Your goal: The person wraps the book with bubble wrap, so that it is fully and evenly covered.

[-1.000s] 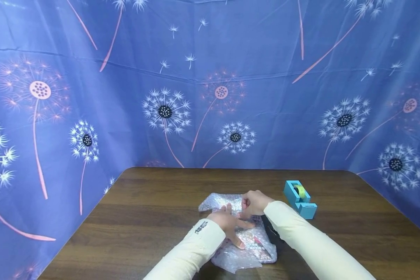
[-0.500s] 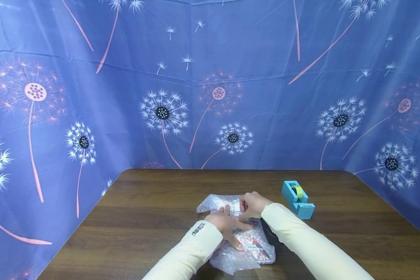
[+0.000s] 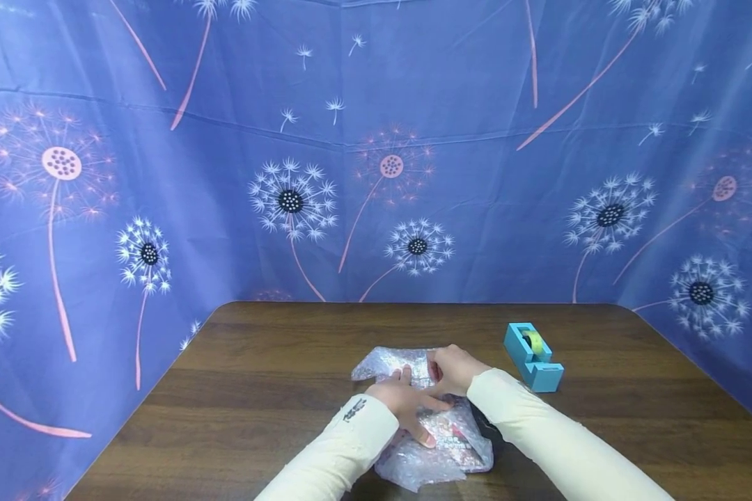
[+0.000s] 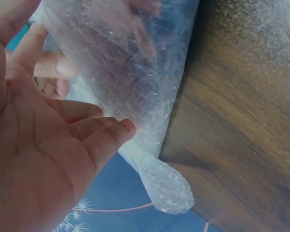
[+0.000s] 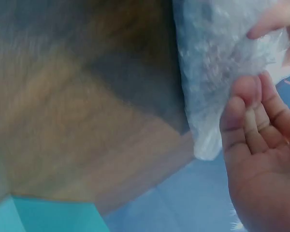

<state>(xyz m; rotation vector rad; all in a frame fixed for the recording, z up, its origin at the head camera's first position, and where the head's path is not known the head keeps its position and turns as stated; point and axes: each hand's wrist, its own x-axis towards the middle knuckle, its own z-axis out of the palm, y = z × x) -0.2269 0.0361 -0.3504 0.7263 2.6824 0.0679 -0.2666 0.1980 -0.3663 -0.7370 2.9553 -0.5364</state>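
A parcel in clear bubble wrap (image 3: 423, 467) lies on the table, with red and white printing showing faintly through the plastic. My left hand (image 3: 406, 402) rests on top of it, fingers spread and fairly straight; the left wrist view shows its fingertips touching the wrap (image 4: 130, 72). Close beyond it, my right hand (image 3: 456, 369) has curled fingers at the parcel's far right part. In the right wrist view, the right hand's (image 5: 263, 164) thumb and fingertips come together at the bubble wrap (image 5: 208, 72) and seem to pinch it; the exact contact is partly hidden.
A turquoise tape dispenser (image 3: 544, 377) with a yellow-green roll stands right of the parcel, beyond the right forearm. Something dark shows beside the parcel under that forearm. The brown wooden table (image 3: 257, 390) ends at a blue dandelion-patterned cloth (image 3: 351, 209).
The whole head view has shifted slightly left. Both hands stay on the bubble wrap, with only small movement of the right hand's fingers.
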